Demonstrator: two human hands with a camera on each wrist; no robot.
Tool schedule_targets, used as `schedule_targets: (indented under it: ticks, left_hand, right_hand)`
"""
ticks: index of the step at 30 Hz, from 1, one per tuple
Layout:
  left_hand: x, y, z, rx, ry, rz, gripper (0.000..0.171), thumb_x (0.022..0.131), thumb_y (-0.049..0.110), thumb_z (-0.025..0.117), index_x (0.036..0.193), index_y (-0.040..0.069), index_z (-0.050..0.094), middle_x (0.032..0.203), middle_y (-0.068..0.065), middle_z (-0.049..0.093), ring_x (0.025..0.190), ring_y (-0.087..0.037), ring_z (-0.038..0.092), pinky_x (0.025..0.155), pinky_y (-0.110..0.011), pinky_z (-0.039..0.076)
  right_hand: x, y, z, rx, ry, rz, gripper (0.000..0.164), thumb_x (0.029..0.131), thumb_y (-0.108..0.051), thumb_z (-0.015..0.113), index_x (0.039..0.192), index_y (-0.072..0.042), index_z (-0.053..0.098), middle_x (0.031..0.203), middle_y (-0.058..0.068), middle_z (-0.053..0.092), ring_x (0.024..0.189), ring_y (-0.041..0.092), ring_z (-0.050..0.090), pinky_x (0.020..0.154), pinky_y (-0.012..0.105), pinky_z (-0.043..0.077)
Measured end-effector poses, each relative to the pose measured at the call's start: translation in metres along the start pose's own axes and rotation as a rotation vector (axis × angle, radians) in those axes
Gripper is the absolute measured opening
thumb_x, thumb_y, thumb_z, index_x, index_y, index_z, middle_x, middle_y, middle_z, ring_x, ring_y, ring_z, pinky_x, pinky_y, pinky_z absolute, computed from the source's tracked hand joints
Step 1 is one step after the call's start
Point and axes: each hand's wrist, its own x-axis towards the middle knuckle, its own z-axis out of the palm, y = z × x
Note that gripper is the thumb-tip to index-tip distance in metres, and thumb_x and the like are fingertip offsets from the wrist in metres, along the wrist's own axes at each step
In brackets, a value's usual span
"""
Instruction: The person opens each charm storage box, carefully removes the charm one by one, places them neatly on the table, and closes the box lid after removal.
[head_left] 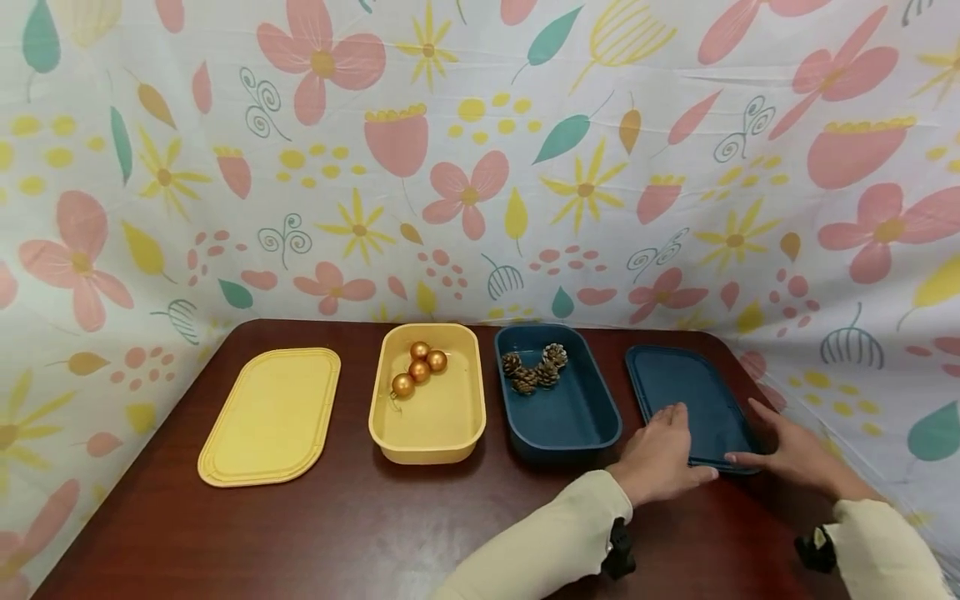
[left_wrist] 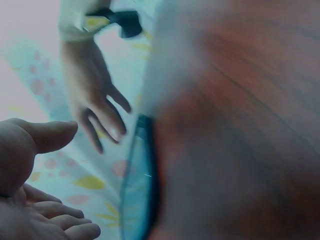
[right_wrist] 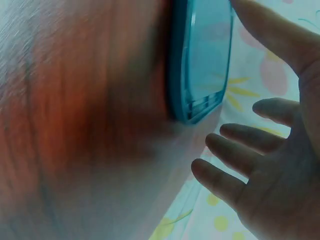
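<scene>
A dark blue lid (head_left: 686, 400) lies flat at the right end of the table. My left hand (head_left: 663, 458) is at its near left edge, fingers extended over the rim. Across from it, my right hand (head_left: 802, 454) is spread at the near right corner, thumb tip at the lid's edge. In the left wrist view the lid (left_wrist: 137, 185) appears edge-on beyond my left hand (left_wrist: 35, 185). The right wrist view shows the lid (right_wrist: 207, 55) beside the spread fingers of my right hand (right_wrist: 270, 150). Neither palm holds anything.
A blue container (head_left: 577, 408) with several pinecones (head_left: 525, 379) stands left of the lid. Beside it is a yellow container (head_left: 442, 417) holding several gold balls (head_left: 420, 370). A yellow lid (head_left: 273, 417) lies farther left on the brown table (head_left: 322, 533). Flower-patterned cloth (head_left: 465, 167) hangs behind.
</scene>
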Motion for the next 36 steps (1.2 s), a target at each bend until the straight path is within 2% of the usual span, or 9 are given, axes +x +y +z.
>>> schedule_targets:
  ticks: [8,14,16,18,21,23,26,32,36]
  left_hand:
    - [-0.016,-0.012,-0.044,-0.275,0.038,0.136,0.081,0.097,0.052,0.059,0.162,0.030,0.014,0.165,0.014,0.027,0.146,-0.004,0.039,0.110,-0.021,0.047]
    - [-0.028,-0.032,-0.069,-0.541,0.100,0.204,0.069,0.101,0.046,0.055,0.160,0.034,0.021,0.162,0.013,0.035,0.145,-0.005,0.042,0.110,-0.024,0.048]
    - [-0.032,-0.041,-0.078,-0.652,0.125,0.236,0.065,0.103,0.041,0.054,0.160,0.033,0.024,0.161,0.011,0.038,0.146,-0.005,0.041,0.110,-0.022,0.047]
    - [-0.036,-0.049,-0.086,-0.767,0.146,0.265,0.061,0.104,0.036,0.054,0.159,0.031,0.027,0.161,0.007,0.040,0.146,-0.005,0.042,0.109,-0.019,0.047]
    - [-0.042,-0.062,-0.099,-0.920,0.179,0.288,0.057,0.105,0.030,0.052,0.158,0.028,0.031,0.161,0.002,0.042,0.146,-0.007,0.042,0.110,-0.016,0.045]
    - [-0.046,-0.072,-0.107,-0.988,0.216,0.297,0.054,0.106,0.025,0.051,0.157,0.025,0.034,0.160,0.000,0.044,0.146,-0.009,0.044,0.110,-0.016,0.045]
    - [-0.052,-0.087,-0.116,-1.035,0.282,0.299,0.053,0.105,0.020,0.051,0.156,0.023,0.037,0.158,-0.002,0.046,0.146,-0.013,0.044,0.111,-0.017,0.044]
    - [-0.065,-0.114,-0.129,-1.044,0.363,0.295,0.053,0.105,0.016,0.050,0.156,0.018,0.036,0.158,-0.008,0.046,0.148,-0.023,0.042,0.112,-0.025,0.048]
    - [-0.074,-0.127,-0.138,-1.053,0.397,0.277,0.053,0.105,0.015,0.050,0.157,0.016,0.035,0.158,-0.010,0.045,0.148,-0.023,0.041,0.115,-0.032,0.046]
  right_hand:
    - [0.003,-0.017,-0.005,-0.039,0.128,-0.017,0.087,0.092,-0.047,0.070,0.145,0.015,0.038,0.130,0.046,0.052,0.109,0.062,0.055,0.078,0.065,0.051]
    - [0.005,-0.036,-0.008,0.010,0.238,-0.047,0.063,0.095,-0.041,0.068,0.135,0.006,0.056,0.131,0.041,0.054,0.103,0.054,0.061,0.071,0.058,0.054]
    - [0.005,-0.043,-0.009,0.035,0.273,-0.065,0.057,0.095,-0.040,0.069,0.132,0.002,0.060,0.128,0.036,0.060,0.097,0.042,0.067,0.067,0.048,0.056]
    - [0.006,-0.050,-0.010,0.062,0.300,-0.082,0.052,0.095,-0.039,0.069,0.129,-0.002,0.063,0.122,0.030,0.066,0.088,0.016,0.071,0.064,0.034,0.055]
    - [0.005,-0.059,-0.011,0.132,0.311,-0.124,0.046,0.096,-0.035,0.069,0.129,-0.004,0.064,0.115,0.025,0.072,0.080,-0.016,0.058,0.061,0.017,0.049]
    - [0.005,-0.065,-0.012,0.162,0.322,-0.151,0.043,0.096,-0.032,0.068,0.129,-0.005,0.065,0.115,0.024,0.072,0.081,-0.024,0.052,0.061,0.015,0.049]
    - [0.005,-0.073,-0.013,0.183,0.335,-0.179,0.040,0.096,-0.030,0.069,0.129,-0.008,0.066,0.112,0.015,0.075,0.082,-0.025,0.053,0.062,0.014,0.050]
    - [0.008,-0.087,-0.012,0.262,0.346,-0.227,0.039,0.096,-0.027,0.069,0.131,-0.008,0.064,0.106,-0.037,0.057,0.087,-0.026,0.054,0.066,0.005,0.049]
    - [0.012,-0.098,-0.008,0.308,0.374,-0.294,0.040,0.096,-0.020,0.069,0.132,-0.004,0.063,0.106,-0.040,0.055,0.089,-0.026,0.055,0.069,0.001,0.048]
